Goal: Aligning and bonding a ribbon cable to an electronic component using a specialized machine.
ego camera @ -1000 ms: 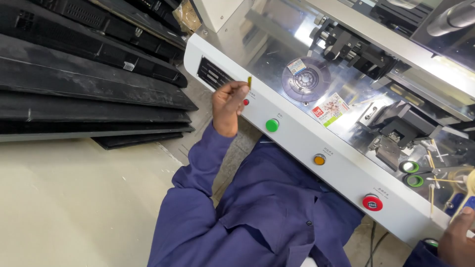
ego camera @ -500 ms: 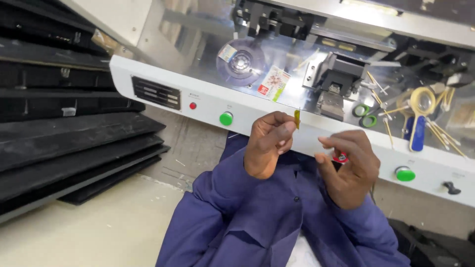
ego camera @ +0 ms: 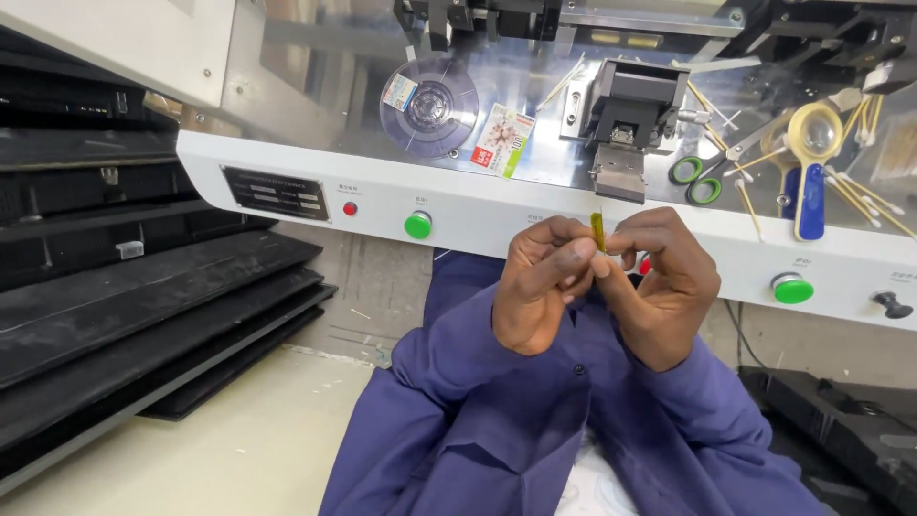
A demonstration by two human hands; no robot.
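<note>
Both hands meet in front of a white machine panel (ego camera: 497,205). My left hand (ego camera: 540,287) pinches a small yellow-green strip (ego camera: 598,232) between thumb and forefinger, holding it upright. My right hand (ego camera: 664,287) touches the same strip from the right side with its fingertips. Dark blue sleeves cover both forearms. The strip sits just below a black and metal clamp head (ego camera: 630,124) on the machine deck.
The panel carries a red button (ego camera: 351,208), two green buttons (ego camera: 417,225) (ego camera: 792,288) and a black knob (ego camera: 892,305). On the metal deck lie a round disc (ego camera: 430,105), a card, scissors (ego camera: 695,180), a magnifier (ego camera: 811,167) and several sticks. Black trays (ego camera: 143,315) are stacked left.
My left hand moved from the panel's left end to the middle with the strip. My right hand came in and joined it on the strip. The view shifted closer.
</note>
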